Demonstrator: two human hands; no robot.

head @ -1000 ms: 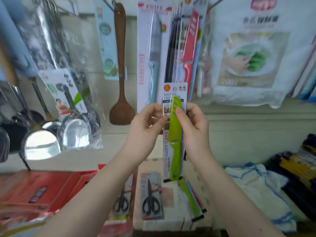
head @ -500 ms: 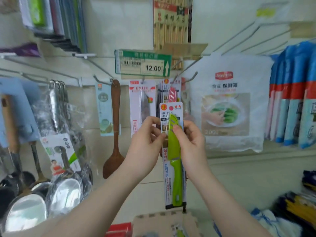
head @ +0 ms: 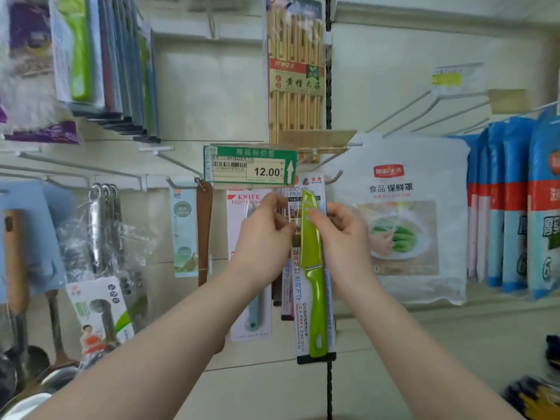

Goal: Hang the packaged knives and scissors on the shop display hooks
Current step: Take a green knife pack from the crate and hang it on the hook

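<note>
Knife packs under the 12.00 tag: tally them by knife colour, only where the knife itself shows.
Green knife pack: 1, held up
Pale blue knife pack: 1, hanging
Total: 2; the dark packs behind show edges only.

A green-topped price label is showing 12.00, hanging above a white card that is reading KNIFE in red. The green knife's card is displaying KITCHEN FRUIT, while a white bag is carrying 食品 保鲜罩.

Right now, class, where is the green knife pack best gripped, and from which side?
Probably the upper card edges, pinched from both sides as the left hand and right hand do: the green knife pack is flat and upright, knife down its middle.
</note>
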